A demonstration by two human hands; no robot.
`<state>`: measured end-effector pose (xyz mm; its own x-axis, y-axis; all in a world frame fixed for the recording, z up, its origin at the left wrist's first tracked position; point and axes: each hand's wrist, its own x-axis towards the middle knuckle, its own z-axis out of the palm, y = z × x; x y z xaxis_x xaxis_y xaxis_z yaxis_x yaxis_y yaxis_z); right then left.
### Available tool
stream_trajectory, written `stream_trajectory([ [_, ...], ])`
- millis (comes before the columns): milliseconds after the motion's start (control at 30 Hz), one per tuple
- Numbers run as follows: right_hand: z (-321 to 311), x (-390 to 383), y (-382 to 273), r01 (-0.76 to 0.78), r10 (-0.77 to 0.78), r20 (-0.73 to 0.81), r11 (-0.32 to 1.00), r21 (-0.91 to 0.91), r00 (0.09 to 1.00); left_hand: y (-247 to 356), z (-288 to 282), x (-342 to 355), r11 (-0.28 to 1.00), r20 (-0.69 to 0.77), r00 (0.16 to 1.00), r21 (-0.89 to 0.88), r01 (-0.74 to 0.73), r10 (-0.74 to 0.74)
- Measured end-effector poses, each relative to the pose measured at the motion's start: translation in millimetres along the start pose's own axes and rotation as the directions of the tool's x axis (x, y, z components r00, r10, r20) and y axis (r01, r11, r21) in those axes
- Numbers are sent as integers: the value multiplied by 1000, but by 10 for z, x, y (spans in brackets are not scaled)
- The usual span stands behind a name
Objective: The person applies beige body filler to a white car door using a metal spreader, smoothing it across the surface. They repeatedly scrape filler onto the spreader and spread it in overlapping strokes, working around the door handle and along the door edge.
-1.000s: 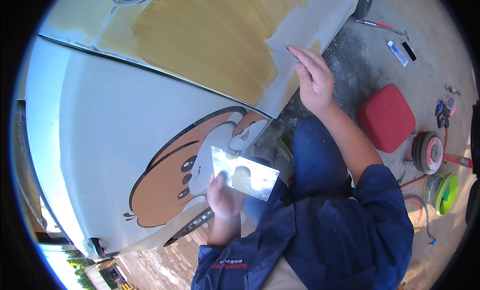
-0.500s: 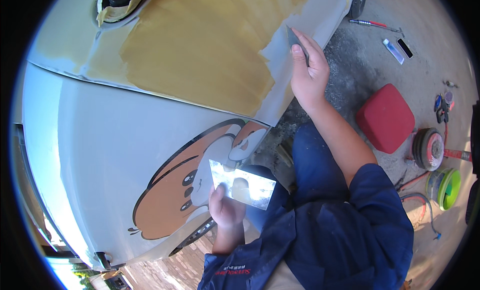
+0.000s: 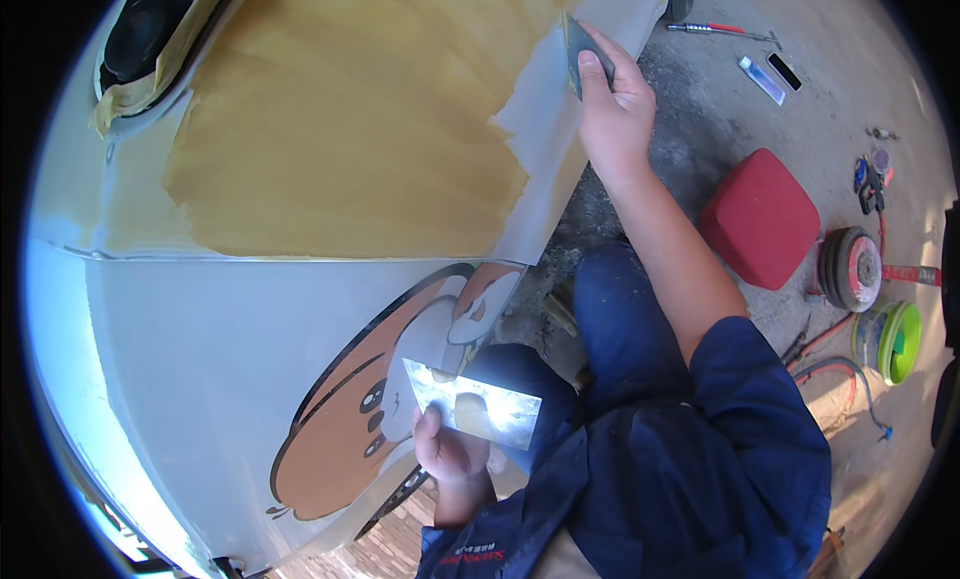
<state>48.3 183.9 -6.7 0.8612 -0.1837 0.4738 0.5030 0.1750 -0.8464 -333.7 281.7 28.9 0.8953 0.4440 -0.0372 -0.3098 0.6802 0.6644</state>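
Note:
My right hand [image 3: 618, 109] grips a thin dark-grey spreader [image 3: 582, 49] with yellowish material along its edge, against the door panel's outer pale strip, beside a broad ochre-coated patch [image 3: 350, 119]. My left hand [image 3: 448, 444] holds a shiny rectangular metal plate [image 3: 500, 414] with a small beige blob [image 3: 470, 414] on it, over the lower white panel with an orange cartoon animal decal [image 3: 330, 459]. At the top left, masking tape [image 3: 132, 104] surrounds a black recessed handle area [image 3: 145, 24]. The fingertips of my right hand are partly behind the spreader.
A red padded block [image 3: 760, 214] lies at right on concrete, beside a wheel [image 3: 848, 269], a green bucket [image 3: 900, 344] and hoses [image 3: 850, 369]. Farther up lie a long red-handled tool [image 3: 720, 28], a phone [image 3: 784, 71], a tube [image 3: 760, 79] and several small tools [image 3: 875, 184].
My right hand has moved up along the panel with the spreader. The left hand and plate have shifted lower in the picture. The view has turned, showing more of the taped recess.

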Motion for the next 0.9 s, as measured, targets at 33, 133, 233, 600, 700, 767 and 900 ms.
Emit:
stream_trajectory([
  [33,11,-1,7,2,-2,-16,1000,12,1000,-1,-20,0,1000,6,1000,-10,3,-3],
  [133,37,-15,-3,-1,2,-37,999,34,999,-4,-48,18,999,18,1000,-41,13,-12],
  [233,43,-47,-44,3,-3,-29,1000,15,1000,-24,-21,26,999,-50,999,-49,-9,6],
  [600,139,-536,-363,150,-146,39,981,-121,989,-57,-74,30,1000,-150,989,-16,5,-7],
  [700,159,-706,-418,165,-157,64,978,-132,985,-56,-76,7,1000,-162,987,3,14,-13],
  [767,171,-822,-456,169,-161,79,980,-102,984,-62,-64,-19,1000,-194,981,24,7,-2],
  [900,170,-1102,-571,192,-184,164,981,-37,969,-60,-44,-36,1000,-120,993,-19,19,-22],
])
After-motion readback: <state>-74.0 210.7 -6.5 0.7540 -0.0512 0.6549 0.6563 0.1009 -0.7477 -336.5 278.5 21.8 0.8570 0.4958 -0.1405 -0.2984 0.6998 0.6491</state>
